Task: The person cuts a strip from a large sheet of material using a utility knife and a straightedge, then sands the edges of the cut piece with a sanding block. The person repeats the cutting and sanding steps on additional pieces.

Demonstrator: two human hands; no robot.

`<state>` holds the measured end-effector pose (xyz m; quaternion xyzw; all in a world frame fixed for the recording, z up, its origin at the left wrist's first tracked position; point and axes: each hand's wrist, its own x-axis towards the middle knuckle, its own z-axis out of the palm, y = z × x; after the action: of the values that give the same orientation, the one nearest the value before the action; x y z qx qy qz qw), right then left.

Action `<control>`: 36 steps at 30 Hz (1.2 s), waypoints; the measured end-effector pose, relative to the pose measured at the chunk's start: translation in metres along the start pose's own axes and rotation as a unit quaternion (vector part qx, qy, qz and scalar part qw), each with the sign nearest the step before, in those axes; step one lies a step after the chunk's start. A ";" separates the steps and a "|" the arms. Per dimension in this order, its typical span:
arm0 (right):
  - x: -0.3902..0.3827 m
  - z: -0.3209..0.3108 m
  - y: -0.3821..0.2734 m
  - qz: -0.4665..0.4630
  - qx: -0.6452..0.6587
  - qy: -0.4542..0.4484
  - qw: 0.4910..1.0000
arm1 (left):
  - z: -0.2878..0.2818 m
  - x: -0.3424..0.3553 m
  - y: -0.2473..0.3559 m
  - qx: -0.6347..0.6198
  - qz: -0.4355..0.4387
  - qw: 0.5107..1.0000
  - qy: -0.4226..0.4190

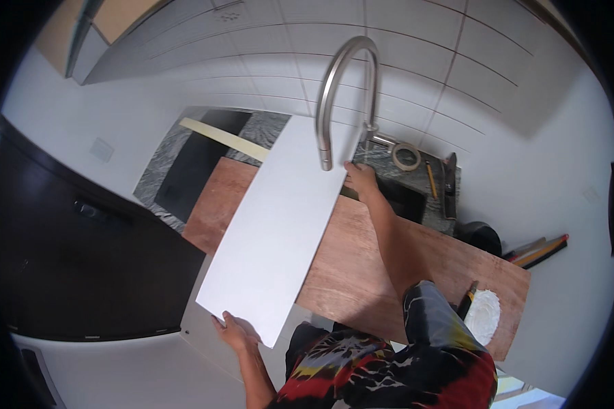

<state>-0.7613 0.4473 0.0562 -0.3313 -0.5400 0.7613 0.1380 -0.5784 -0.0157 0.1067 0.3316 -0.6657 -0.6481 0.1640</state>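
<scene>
A long white panel [269, 225] lies slantwise across a reddish wooden board [351, 266], its far end reaching back beside the tap. At its near end, my left hand [237, 332] grips the edge, with the thumb and a finger showing and the rest underneath. My right hand [363, 181] is closed on the panel's right edge near the far end, below the tap; some of its fingers are out of sight. The metal gooseneck tap [326, 129] arches over the panel's far part.
A pale strip [226, 140] crosses the dark hob-like surface at left. Behind the dark sink [402, 199] are a tape roll [406, 157], a yellow-handled tool [431, 180] and a dark long tool [449, 187]. White paste [483, 317] sits on the board's right end.
</scene>
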 end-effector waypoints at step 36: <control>-0.427 0.150 -0.026 -0.302 0.273 -0.111 0.907 | -0.112 0.318 0.082 -0.101 -0.037 0.962 -0.250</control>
<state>-0.5462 0.1045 0.2612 -0.0154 -0.3968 0.8327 0.3859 -0.7551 -0.3132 0.1307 0.1651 -0.6037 -0.7800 0.0004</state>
